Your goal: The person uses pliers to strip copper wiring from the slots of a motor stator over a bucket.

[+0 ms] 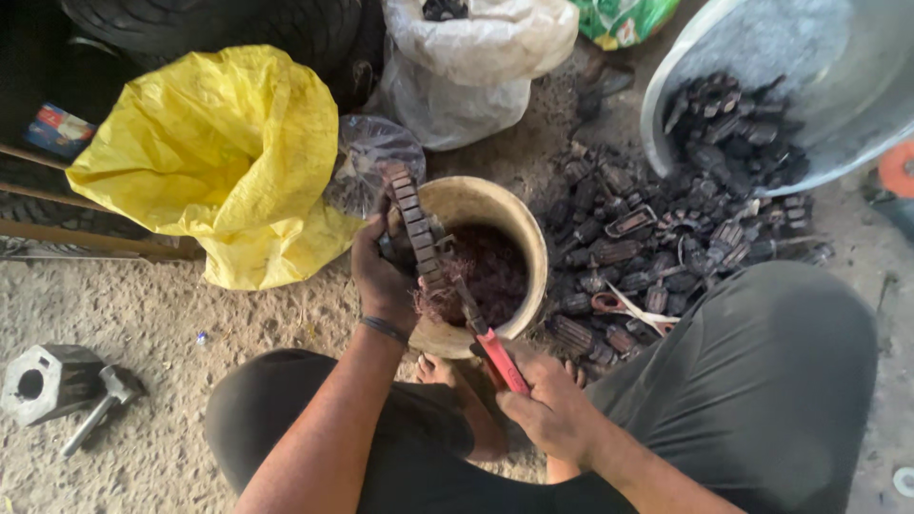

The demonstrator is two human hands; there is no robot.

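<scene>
The left hand (381,276) was closed around a segmented metal core (417,228), held over the tan bucket (528,238) so loosened copper wire (495,271) fell inside. The right hand (550,405) gripped red-handled pliers (490,343), tip at the core. Dark scrap parts (647,257) lay beside the bucket.

Bare sandy ground (171,314) at left offers passage. The yellow bag (224,157), bucket (519,233) and scrap pile (657,247) block ahead; gaps between appear narrow.
</scene>
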